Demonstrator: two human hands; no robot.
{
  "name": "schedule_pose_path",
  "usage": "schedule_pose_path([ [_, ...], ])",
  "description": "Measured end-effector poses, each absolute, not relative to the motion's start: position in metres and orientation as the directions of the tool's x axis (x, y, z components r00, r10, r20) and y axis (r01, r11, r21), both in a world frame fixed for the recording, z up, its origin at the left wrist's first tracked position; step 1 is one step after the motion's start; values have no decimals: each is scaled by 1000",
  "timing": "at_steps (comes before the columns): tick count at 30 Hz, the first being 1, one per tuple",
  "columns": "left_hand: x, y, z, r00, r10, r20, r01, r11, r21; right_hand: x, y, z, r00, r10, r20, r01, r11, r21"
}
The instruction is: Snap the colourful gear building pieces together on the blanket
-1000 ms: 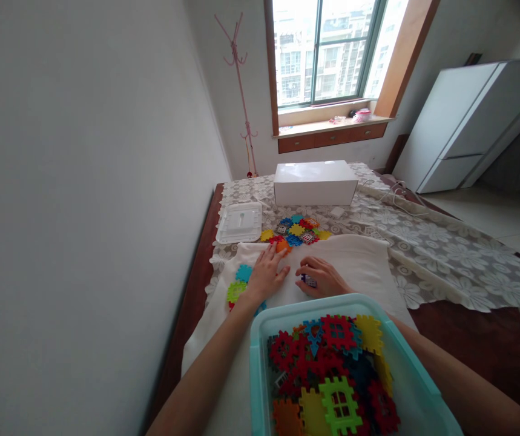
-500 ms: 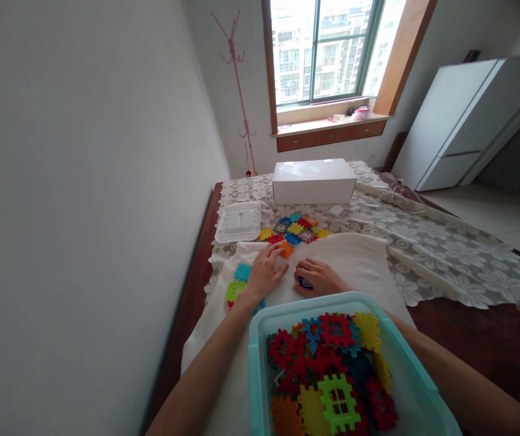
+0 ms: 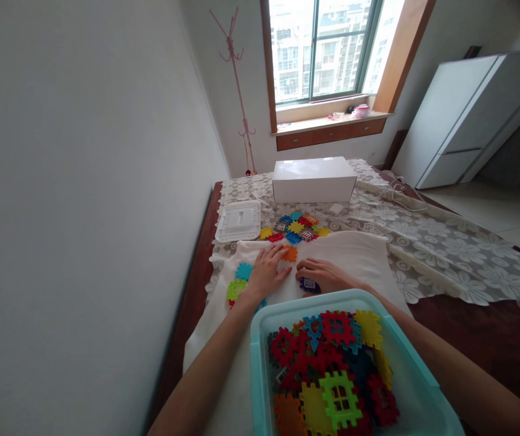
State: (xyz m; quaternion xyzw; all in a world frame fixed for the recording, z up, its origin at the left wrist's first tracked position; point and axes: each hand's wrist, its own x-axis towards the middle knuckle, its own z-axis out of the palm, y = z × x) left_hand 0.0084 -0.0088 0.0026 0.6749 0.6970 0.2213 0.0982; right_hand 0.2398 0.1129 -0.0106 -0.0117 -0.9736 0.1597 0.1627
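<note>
My left hand [image 3: 266, 270] rests on the white cloth [image 3: 359, 251] with its fingers spread; the fingertips touch the edge of an orange interlocking plastic piece [image 3: 290, 253]. To its right, my right hand [image 3: 327, 275] curls around a dark purple interlocking piece [image 3: 309, 284] with a window grid, low over the cloth. A light blue piece [image 3: 244, 271] and a lime green piece [image 3: 236, 289] lie left of my left hand, with other pieces partly hidden by the forearm. In front of me, a turquoise tub [image 3: 260, 363] holds many loose pieces, such as a green window piece [image 3: 340, 399].
Beyond the cloth sits a cluster of colourful pieces [image 3: 296, 227]. A white lid [image 3: 239, 221] lies at the left, and a white box [image 3: 314, 181] stands behind. The lace tablecloth [image 3: 459, 260] covers the table. The wall [image 3: 82, 181] runs close along the left.
The orange piece shows more, slightly to the right of my left fingertips. More of the purple piece is visible under my right hand, which has shifted slightly right.
</note>
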Motion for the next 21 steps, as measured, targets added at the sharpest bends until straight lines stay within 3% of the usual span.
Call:
schedule_pose_path([
  [3, 8, -8, 5, -74, 981, 182, 881, -21, 473, 249, 116, 7, -969, 114, 219, 25, 928, -371],
  [6, 8, -7, 8, -79, 981, 179, 854, -26, 519, 253, 119, 10, -970, 142, 196, 70, 940, -335],
  [9, 8, -7, 10, -71, 980, 188, 848, -40, 528, 250, 120, -2, -958, 116, 264, 41, 960, -276],
  [13, 10, -9, 9, 28, 990, 137, 888, -88, 451, 244, 120, -18, -923, 93, 374, 4, 973, -232],
  [17, 11, -11, 9, 85, 995, 43, 918, -95, 384, 245, 119, -17, -872, 139, 470, -18, 949, -314],
  [21, 11, -11, 10, 89, 995, 42, 916, -98, 388, 246, 121, -16, -780, 224, 585, -49, 909, -415],
])
